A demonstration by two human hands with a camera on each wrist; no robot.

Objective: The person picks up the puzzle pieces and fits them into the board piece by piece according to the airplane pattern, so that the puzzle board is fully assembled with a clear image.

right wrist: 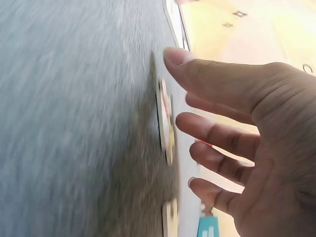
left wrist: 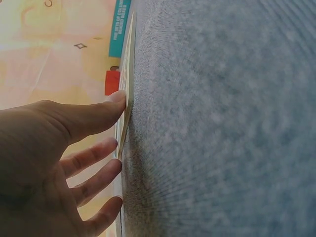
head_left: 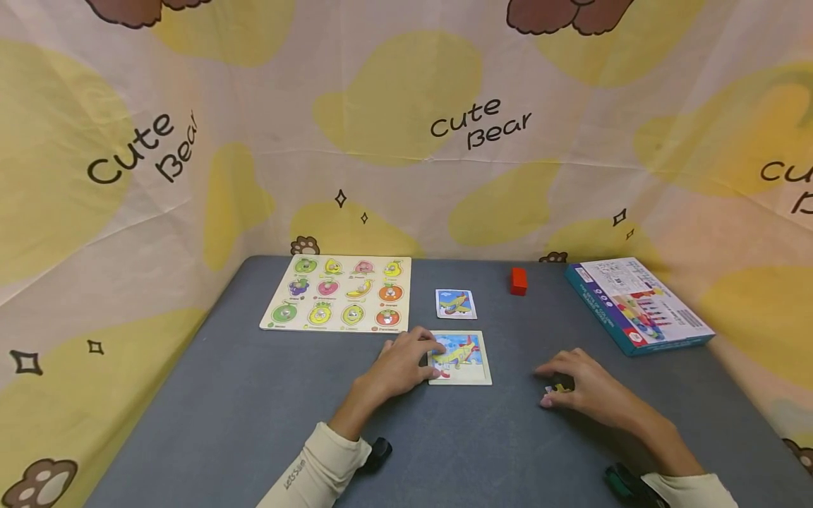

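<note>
My left hand [head_left: 401, 363] rests on the left side of a square airplane jigsaw puzzle [head_left: 471, 356], with thumb and fingertips touching its board. Seen from the left wrist, the thumb lies at the thin edge of the puzzle board [left wrist: 129, 74], and the other fingers are spread along it. Loose puzzle pieces [head_left: 560, 388] lie under my right hand [head_left: 593, 390], partly hidden by it. In the right wrist view the thumb and fingers are apart beside flat puzzle pieces [right wrist: 165, 118], with nothing held between them.
Behind the puzzle lies a small airplane picture card [head_left: 455, 304]. A fruit picture board [head_left: 336, 293] is at the back left, a red block [head_left: 518, 281] at the back, and a flat teal-edged box [head_left: 638, 303] at the right. A patterned cloth [head_left: 381, 176] hangs behind the table.
</note>
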